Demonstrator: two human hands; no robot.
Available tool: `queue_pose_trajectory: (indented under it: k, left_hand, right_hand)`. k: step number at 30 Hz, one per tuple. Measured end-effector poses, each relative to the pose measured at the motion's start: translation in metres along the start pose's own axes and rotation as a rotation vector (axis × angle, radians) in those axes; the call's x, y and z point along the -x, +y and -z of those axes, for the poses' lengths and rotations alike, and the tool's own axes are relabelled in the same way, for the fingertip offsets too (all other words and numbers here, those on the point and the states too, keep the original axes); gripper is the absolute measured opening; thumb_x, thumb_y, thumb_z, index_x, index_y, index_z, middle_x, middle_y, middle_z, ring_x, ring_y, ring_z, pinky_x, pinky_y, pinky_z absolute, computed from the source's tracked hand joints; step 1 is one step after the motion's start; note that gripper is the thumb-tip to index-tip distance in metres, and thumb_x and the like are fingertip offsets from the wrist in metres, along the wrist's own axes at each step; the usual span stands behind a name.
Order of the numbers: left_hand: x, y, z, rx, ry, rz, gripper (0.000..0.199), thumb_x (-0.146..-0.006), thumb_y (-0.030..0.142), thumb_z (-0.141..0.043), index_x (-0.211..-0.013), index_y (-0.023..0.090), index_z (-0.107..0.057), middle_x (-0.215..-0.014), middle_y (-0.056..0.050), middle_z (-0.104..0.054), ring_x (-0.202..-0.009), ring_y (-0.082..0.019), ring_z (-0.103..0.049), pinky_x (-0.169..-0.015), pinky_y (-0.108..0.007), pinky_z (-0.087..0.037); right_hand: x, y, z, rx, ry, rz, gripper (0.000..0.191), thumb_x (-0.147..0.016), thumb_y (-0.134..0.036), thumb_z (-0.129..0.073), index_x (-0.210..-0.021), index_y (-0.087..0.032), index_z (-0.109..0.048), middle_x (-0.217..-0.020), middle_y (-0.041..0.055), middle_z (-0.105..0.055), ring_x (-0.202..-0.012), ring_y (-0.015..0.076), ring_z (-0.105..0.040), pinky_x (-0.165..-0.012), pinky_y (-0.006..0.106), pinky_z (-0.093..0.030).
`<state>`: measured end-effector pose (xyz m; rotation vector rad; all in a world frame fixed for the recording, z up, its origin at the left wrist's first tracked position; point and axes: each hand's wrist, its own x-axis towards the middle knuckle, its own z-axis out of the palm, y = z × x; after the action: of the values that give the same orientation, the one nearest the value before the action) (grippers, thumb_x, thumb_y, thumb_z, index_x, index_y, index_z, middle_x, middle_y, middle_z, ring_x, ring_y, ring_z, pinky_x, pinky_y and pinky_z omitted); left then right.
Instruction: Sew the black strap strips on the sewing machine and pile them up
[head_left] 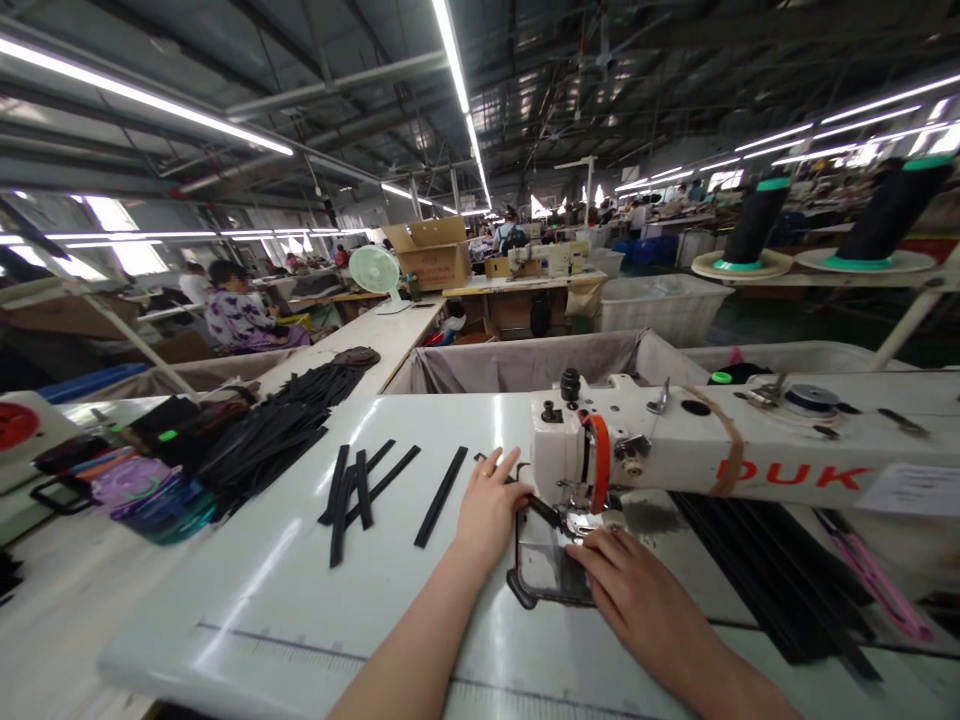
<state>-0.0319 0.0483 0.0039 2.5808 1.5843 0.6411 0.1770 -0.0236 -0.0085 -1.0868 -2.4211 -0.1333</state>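
Observation:
A white sewing machine stands at the right of the pale table. My left hand is left of its needle area, thumb and fingers closed on one end of a black strip that runs to the presser foot. My right hand lies at the front of the needle plate, fingertips together beside the foot; whatever they grip is too small to make out. One loose black strip lies left of my left hand, and several crossed strips lie further left. More black strips are stacked under the machine arm.
Pink-handled snips lie at the right. A heap of black strips and a blue-purple container are at the left. Beyond the table are a cloth-lined bin, a green fan and a seated person. Black thread cones stand upper right.

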Motion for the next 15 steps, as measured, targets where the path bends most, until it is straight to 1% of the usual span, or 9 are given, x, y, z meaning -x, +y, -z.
queue_pose_trajectory:
  k: [2,4,6,7,9,10,11,13,15]
  left_hand:
    - [0.000,-0.009,0.009,-0.003,-0.015,0.003,0.016,-0.084,0.010,-0.060,-0.091,0.021,-0.069,-0.131,-0.006,-0.055,-0.133,-0.029,-0.034,-0.113,-0.052,-0.025]
    - [0.002,-0.017,0.020,0.035,-0.048,-0.013,0.015,-0.083,0.006,-0.058,-0.087,0.018,-0.066,-0.117,-0.007,-0.062,-0.129,-0.027,-0.040,-0.114,-0.049,-0.024]
    - [0.007,-0.020,0.034,0.124,-0.098,-0.003,0.016,-0.083,0.004,-0.053,-0.082,0.018,-0.062,-0.096,-0.005,-0.066,-0.115,-0.023,-0.052,-0.110,-0.046,-0.029]
    - [0.011,-0.020,0.043,0.197,-0.129,0.019,0.017,-0.084,0.005,-0.051,-0.081,0.018,-0.060,-0.087,-0.003,-0.065,-0.104,-0.021,-0.056,-0.107,-0.044,-0.034]
    - [0.020,-0.015,0.061,0.449,-0.228,0.088,0.009,-0.085,0.011,-0.053,-0.081,0.019,-0.056,-0.084,-0.002,-0.064,-0.086,-0.019,-0.060,-0.089,-0.037,-0.046]
    - [0.024,-0.011,0.069,0.639,-0.294,0.086,0.004,-0.085,0.016,-0.055,-0.084,0.019,-0.054,-0.084,-0.002,-0.064,-0.081,-0.017,-0.061,-0.082,-0.033,-0.049]
    - [0.028,-0.006,0.074,0.863,-0.394,0.062,0.006,-0.086,0.020,-0.058,-0.086,0.019,-0.052,-0.082,-0.002,-0.065,-0.076,-0.016,-0.063,-0.074,-0.029,-0.050]
    - [0.034,0.007,0.077,1.259,-0.610,0.017,0.019,-0.088,0.032,-0.060,-0.090,0.019,-0.047,-0.071,0.000,-0.064,-0.052,-0.011,-0.059,-0.052,-0.022,-0.047]
    - [0.036,0.021,0.072,1.497,-0.728,0.017,0.027,-0.088,0.038,-0.061,-0.094,0.020,-0.042,-0.066,0.002,-0.062,-0.038,-0.008,-0.053,-0.040,-0.016,-0.039]
  right_hand:
    - [0.002,0.001,0.000,-0.049,0.003,-0.010,0.032,-0.085,-0.006,-0.045,-0.110,-0.019,-0.060,-0.100,0.0074,-0.062,-0.092,0.0234,-0.059,-0.082,0.041,-0.052]
    - [0.002,0.002,0.002,-0.115,0.022,-0.028,0.032,-0.087,-0.006,-0.044,-0.108,-0.021,-0.062,-0.100,0.0069,-0.063,-0.093,0.0226,-0.059,-0.084,0.041,-0.050]
    - [0.001,0.001,0.006,-0.218,0.030,-0.077,0.029,-0.089,-0.010,-0.044,-0.106,-0.023,-0.064,-0.100,0.0066,-0.064,-0.094,0.0224,-0.060,-0.086,0.041,-0.049]
    - [0.001,0.000,0.009,-0.293,0.019,-0.118,0.025,-0.091,-0.014,-0.045,-0.103,-0.023,-0.065,-0.099,0.0065,-0.064,-0.094,0.0222,-0.060,-0.086,0.040,-0.049]
    - [-0.001,-0.004,0.017,-0.504,-0.043,-0.225,0.017,-0.093,-0.026,-0.048,-0.099,-0.023,-0.065,-0.096,0.0061,-0.065,-0.091,0.0209,-0.061,-0.082,0.036,-0.050]
    - [-0.001,-0.007,0.021,-0.640,-0.081,-0.277,0.018,-0.094,-0.031,-0.050,-0.102,-0.023,-0.063,-0.094,0.0058,-0.066,-0.087,0.0199,-0.062,-0.078,0.034,-0.050]
    - [0.000,-0.011,0.025,-0.792,-0.108,-0.305,0.022,-0.093,-0.036,-0.051,-0.108,-0.023,-0.061,-0.091,0.0054,-0.066,-0.082,0.0189,-0.062,-0.074,0.033,-0.051]
    - [0.002,-0.019,0.033,-1.084,-0.111,-0.292,0.034,-0.092,-0.044,-0.054,-0.118,-0.023,-0.055,-0.090,0.0063,-0.067,-0.079,0.0190,-0.063,-0.071,0.033,-0.051]
    - [0.004,-0.026,0.038,-1.276,-0.095,-0.312,0.038,-0.089,-0.047,-0.057,-0.118,-0.022,-0.055,-0.090,0.0077,-0.067,-0.081,0.0198,-0.063,-0.074,0.036,-0.051]
